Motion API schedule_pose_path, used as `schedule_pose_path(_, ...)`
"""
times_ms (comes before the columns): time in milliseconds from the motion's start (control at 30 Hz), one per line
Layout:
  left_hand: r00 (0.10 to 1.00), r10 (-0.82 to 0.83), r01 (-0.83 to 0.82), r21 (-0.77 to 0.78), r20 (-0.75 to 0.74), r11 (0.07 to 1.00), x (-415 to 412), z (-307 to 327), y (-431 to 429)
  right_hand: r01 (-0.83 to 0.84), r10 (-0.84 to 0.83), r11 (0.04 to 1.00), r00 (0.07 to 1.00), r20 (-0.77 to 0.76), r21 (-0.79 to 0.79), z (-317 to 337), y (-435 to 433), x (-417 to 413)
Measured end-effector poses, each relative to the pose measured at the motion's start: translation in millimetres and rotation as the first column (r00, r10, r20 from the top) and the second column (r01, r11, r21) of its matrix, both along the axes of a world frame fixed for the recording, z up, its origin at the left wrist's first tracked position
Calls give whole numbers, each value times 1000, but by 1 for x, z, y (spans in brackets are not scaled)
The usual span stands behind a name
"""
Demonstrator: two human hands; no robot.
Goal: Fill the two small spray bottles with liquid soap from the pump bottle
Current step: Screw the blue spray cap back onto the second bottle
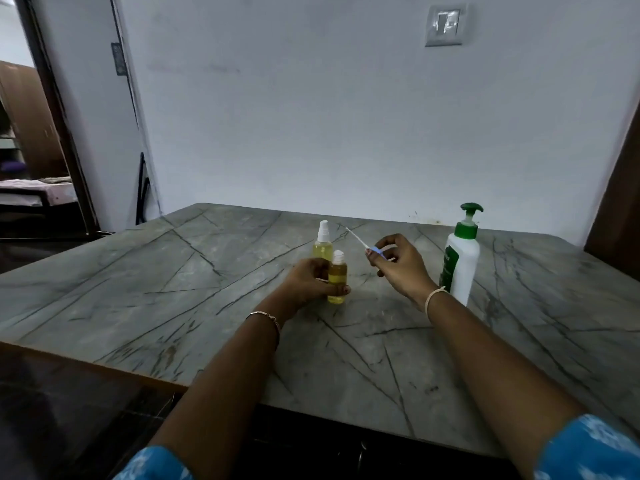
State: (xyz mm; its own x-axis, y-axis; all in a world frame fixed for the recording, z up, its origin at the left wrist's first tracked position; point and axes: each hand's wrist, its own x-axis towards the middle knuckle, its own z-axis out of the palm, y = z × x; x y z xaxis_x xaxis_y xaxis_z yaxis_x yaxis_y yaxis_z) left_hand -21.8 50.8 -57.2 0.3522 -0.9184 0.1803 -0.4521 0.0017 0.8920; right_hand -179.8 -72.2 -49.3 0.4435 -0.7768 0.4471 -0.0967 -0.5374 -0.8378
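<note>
Two small clear spray bottles hold yellow liquid. The nearer spray bottle [337, 277] stands upright on the table with its neck uncapped, and my left hand [310, 280] grips it around the middle. Just behind it stands the second spray bottle [322, 245], with its white sprayer top fitted. My right hand [401, 266] is raised to the right of them and pinches a spray top [375, 251] with a thin white dip tube pointing up and left. The white pump bottle [460, 261] with a green pump head stands upright further right.
The grey marble-patterned table [173, 289] runs up to a white wall at the back. Its near edge crosses the lower left. A dark doorway opens at the far left, and a brown panel stands at the right edge.
</note>
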Motion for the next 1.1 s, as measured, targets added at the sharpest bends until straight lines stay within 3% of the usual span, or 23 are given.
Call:
schedule_pose_path(433,995,-22,24,-18,93,1000,-36,-1,-49,60,-107,991,895,432,120,13,-14,-19)
schedule_pose_path(1100,997,-73,73,-38,11,997,-47,-8,-62,-7,17,1000,869,495,-22,35,2,-28)
